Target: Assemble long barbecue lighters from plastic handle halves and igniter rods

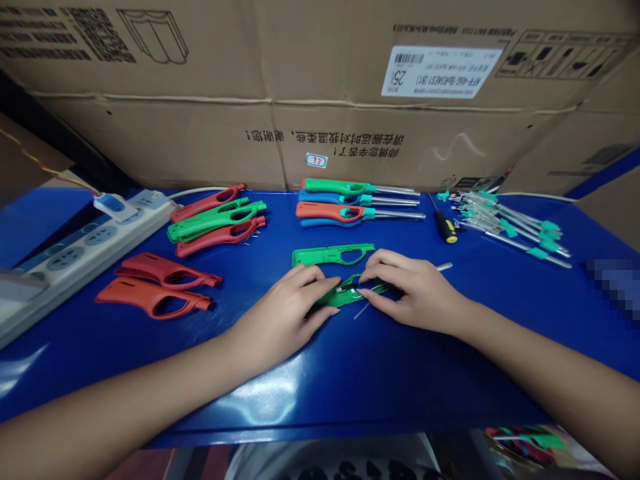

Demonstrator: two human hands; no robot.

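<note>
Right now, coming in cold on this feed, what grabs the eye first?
Both hands meet at the centre of the blue table: the left hand and right hand press on a green lighter shell with a metal tube poking out to the right. Just behind lies a matching green shell half. Red shell halves sit at left, and finished lighters line up by the cardboard boxes.
</note>
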